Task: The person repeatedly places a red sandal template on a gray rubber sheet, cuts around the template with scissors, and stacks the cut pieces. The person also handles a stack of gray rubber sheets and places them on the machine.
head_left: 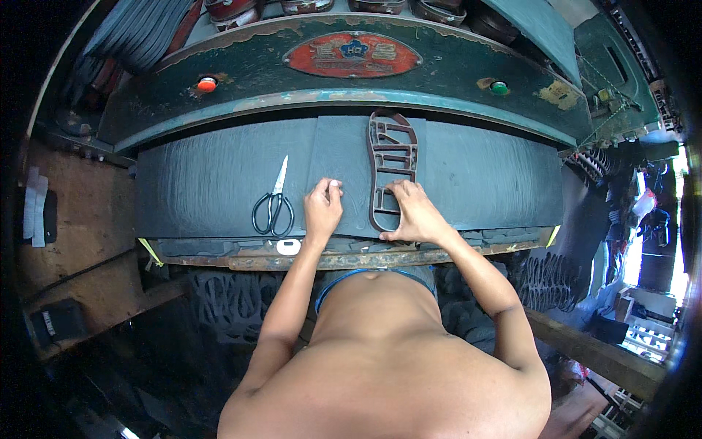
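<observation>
My right hand (418, 214) grips the near end of a shoe-sole-shaped metal cutting die (395, 157), thumb at its near edge and fingers over its right side. The die is a dark frame with several crossbars and stands lengthwise on a dark grey sheet (344, 139). To the left of the die, my left hand (323, 208) rests at the sheet with its fingers curled in and nothing visible in them. Scissors (277, 196) with black handles lie further left, closed, their tip pointing away from me.
Behind the worktable (212, 175) runs a green press beam (241, 69) with an orange button (207, 84) and a green button (499, 88). A small white object (289, 246) lies at the near edge. Cut-out sheet scraps (548, 282) hang below right. More dies (307, 6) sit on top.
</observation>
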